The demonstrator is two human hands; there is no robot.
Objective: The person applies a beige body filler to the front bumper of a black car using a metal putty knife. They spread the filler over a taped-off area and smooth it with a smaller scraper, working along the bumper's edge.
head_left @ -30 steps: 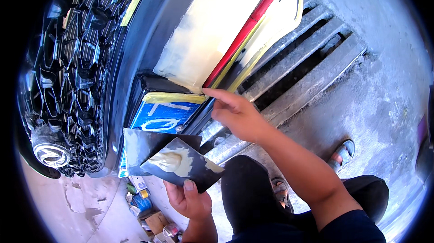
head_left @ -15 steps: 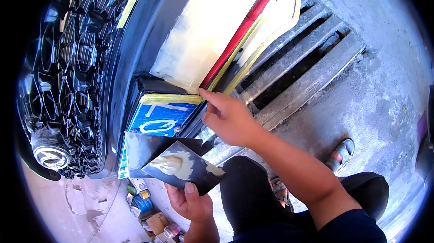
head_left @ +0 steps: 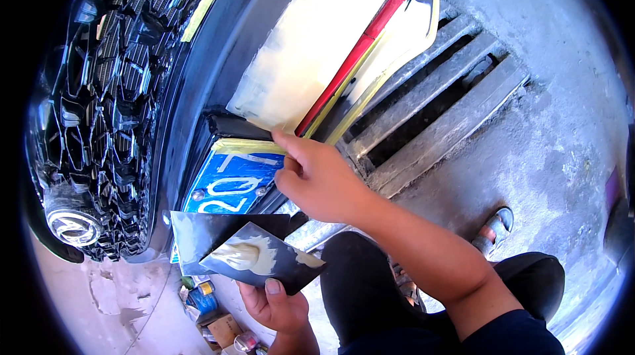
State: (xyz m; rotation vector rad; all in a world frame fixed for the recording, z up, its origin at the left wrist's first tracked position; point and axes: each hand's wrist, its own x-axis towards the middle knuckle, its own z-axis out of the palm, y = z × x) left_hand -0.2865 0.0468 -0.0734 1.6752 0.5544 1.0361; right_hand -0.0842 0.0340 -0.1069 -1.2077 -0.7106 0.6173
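Note:
On the dark car bumper (head_left: 231,47) a large cream filler patch (head_left: 307,38) lies beside a red strip (head_left: 364,47), with yellow masking tape along several edges. My right hand (head_left: 321,180) holds nothing; its index finger is extended onto the patch's lower edge, just above the taped blue plate (head_left: 216,199), and the other fingers are curled. My left hand (head_left: 271,305) grips two overlapping thin spreader plates (head_left: 288,272) from below, thumb on top; the upper one carries a mound of cream putty (head_left: 241,256).
The black grille (head_left: 122,110) fills the left. A metal drain grate (head_left: 450,123) is set in the concrete floor (head_left: 555,157) on the right. My knees and sandalled feet are below. Tins and a cardboard box (head_left: 226,328) lie at the lower left beside the car.
My right index finger has slid left along the patch's lower edge. My left hand and the spreader plates have moved slightly down and to the left in view.

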